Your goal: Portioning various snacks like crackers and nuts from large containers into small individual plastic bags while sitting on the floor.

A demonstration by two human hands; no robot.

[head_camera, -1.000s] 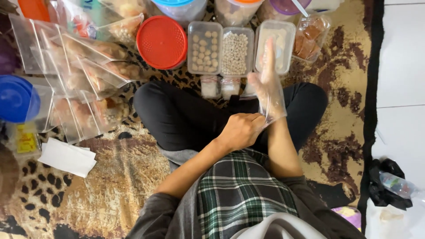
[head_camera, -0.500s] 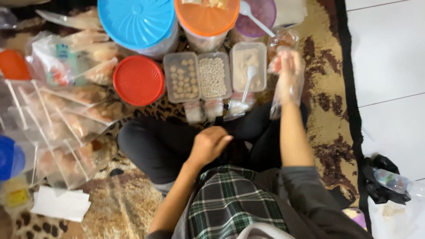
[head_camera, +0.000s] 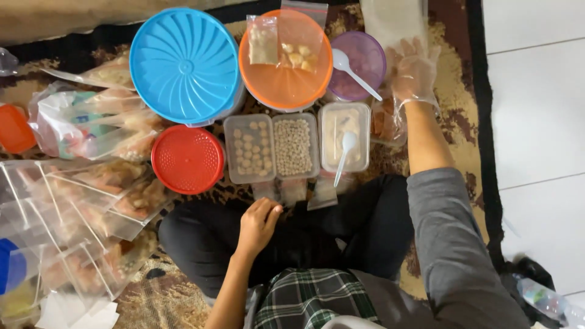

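Observation:
My right hand (head_camera: 414, 70) wears a clear plastic glove and reaches out to the far right with its fingers spread, holding nothing. It hovers beside a purple bowl (head_camera: 365, 52) with a white spoon (head_camera: 356, 74) and just below a clear bag (head_camera: 393, 21). My left hand (head_camera: 259, 224) is bare and rests loosely curled on my black trouser leg. Just beyond it lie small filled packets (head_camera: 294, 192). Three clear rectangular tubs stand in a row: brown balls (head_camera: 248, 148), pale beads (head_camera: 294, 146), and cream filling (head_camera: 353, 119) with a spoon in it.
A big blue lid (head_camera: 184, 64), an orange lid (head_camera: 285, 79) carrying two small zip bags, and a red lid (head_camera: 187, 159) sit behind and left of the tubs. Stacks of filled clear bags (head_camera: 85, 207) cover the left. White tiled floor (head_camera: 536, 122) borders the patterned carpet on the right.
My gloved right hand has stretched farther forward and to the right, past the tubs. The view has tipped forward, showing more containers. My left hand has stayed on my leg.

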